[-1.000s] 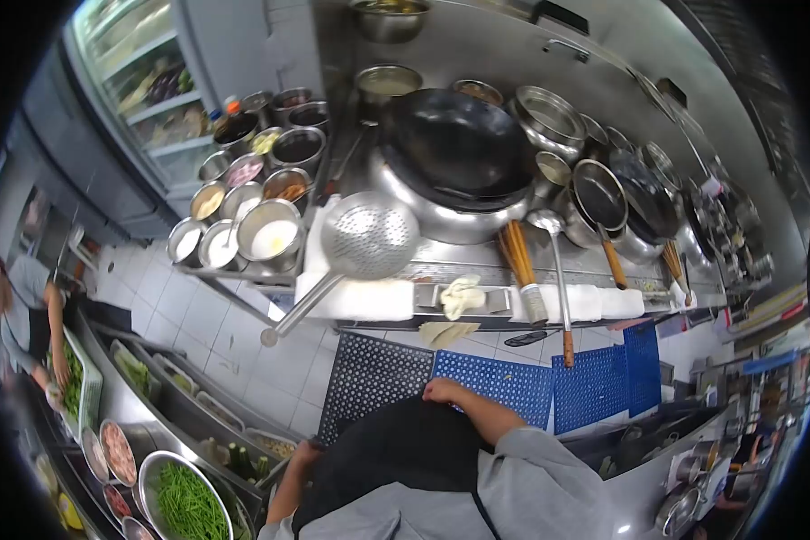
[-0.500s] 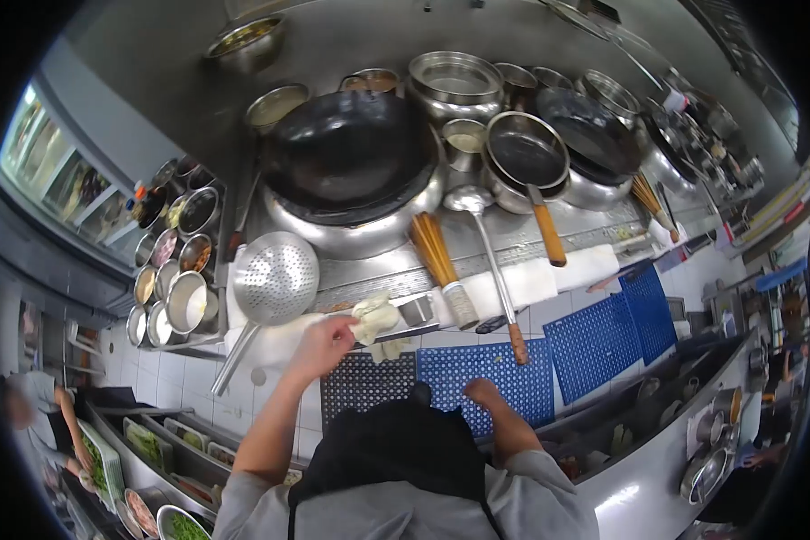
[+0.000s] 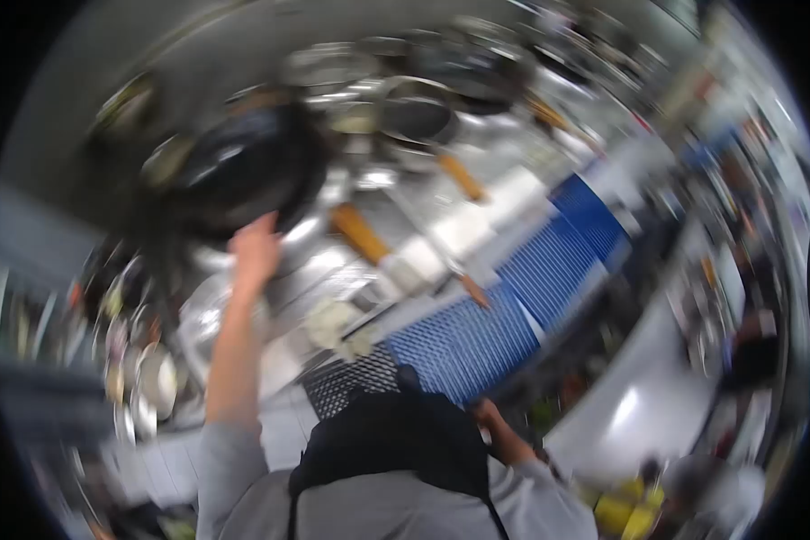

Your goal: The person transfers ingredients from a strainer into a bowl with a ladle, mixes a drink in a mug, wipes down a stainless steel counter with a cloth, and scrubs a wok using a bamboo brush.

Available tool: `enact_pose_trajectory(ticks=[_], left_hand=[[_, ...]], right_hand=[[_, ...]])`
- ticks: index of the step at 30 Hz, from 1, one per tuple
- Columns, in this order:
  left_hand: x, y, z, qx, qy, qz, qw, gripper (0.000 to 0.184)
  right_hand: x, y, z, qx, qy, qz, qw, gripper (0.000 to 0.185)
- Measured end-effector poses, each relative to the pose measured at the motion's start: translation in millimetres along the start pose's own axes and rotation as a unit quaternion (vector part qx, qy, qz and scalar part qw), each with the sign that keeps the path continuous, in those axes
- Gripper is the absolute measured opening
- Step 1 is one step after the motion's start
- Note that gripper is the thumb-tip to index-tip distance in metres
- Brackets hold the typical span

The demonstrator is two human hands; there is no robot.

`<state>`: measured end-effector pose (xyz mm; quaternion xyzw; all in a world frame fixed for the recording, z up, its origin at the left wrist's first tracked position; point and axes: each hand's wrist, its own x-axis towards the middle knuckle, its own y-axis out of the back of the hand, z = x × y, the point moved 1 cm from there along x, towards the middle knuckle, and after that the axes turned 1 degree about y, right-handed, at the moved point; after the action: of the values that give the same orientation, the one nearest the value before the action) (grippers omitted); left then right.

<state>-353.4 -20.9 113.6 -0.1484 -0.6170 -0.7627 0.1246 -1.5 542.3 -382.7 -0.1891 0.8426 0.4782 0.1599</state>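
Observation:
My left hand (image 3: 256, 249) reaches up to the near rim of a large black wok (image 3: 243, 171); motion blur hides how its fingers are set and whether they touch it. Below that hand is the perforated metal skimmer (image 3: 214, 315), badly smeared. A crumpled pale cloth (image 3: 333, 324) lies at the counter's front edge. Low beside my black apron (image 3: 382, 432), my right hand (image 3: 488, 416) hangs away from the counter, its fingers indistinct. To the right of the wok lie a bamboo brush (image 3: 360, 234) and a long-handled ladle (image 3: 432, 238).
Behind the brush sits a pan (image 3: 418, 117) with a wooden handle. White towels (image 3: 463, 220) line the counter edge. Metal bowls (image 3: 157, 382) cluster at left. Blue mats (image 3: 477, 342) cover the floor. A person in yellow (image 3: 630, 508) is at lower right.
My left hand has left the pale cloth and moved up to the wok's near rim. The view has turned right and blurred. My right hand stays low at my side.

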Motion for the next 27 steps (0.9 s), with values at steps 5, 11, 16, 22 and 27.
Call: enact_pose_trajectory(ticks=[5, 11, 16, 22, 27], left_hand=[[9, -23, -72, -0.082, 0.028, -0.014, 0.996, 0.035], [8, -23, -50, -0.118, 0.025, -0.022, 0.992, 0.041], [-19, -13, -28, -0.135, -0.073, 0.119, 0.981, 0.045], [-132, -13, 56, -0.56, -0.019, -0.254, 0.788, 0.037], [-258, -108, 86, -0.523, 0.054, -0.593, 0.611, 0.037]], right_hand=[[-48, 120, -161, 0.096, -0.204, -0.047, 0.973, 0.038], [-59, 122, -196, 0.13, -0.241, 0.034, 0.961, 0.031], [-95, 97, -202, 0.138, -0.233, 0.018, 0.962, 0.034], [-151, 78, -205, 0.173, -0.288, -0.009, 0.942, 0.03], [-152, 111, -213, 0.236, -0.276, 0.013, 0.932, 0.031]])
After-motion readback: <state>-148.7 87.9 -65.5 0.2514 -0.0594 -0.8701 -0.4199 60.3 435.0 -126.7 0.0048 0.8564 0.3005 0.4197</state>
